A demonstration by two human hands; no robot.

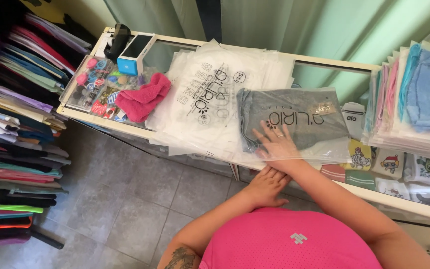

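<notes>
Head view: right hand (276, 143) flat, fingers spread, on bagged grey shirt (294, 119) atop glass counter (334, 62); left hand (265, 187) loose, gripping nothing. Probably light, soft, slippery plastic; best pinched at bag's edges.

right hand (277, 144): flat, fingers spread, pressing on the bagged grey garment (294, 119)
left hand (267, 187): just below the right, at the counter (125, 127) edge
pink cloth (143, 97): well left of both hands
empty bags (210, 94): just left of the right hand
</notes>
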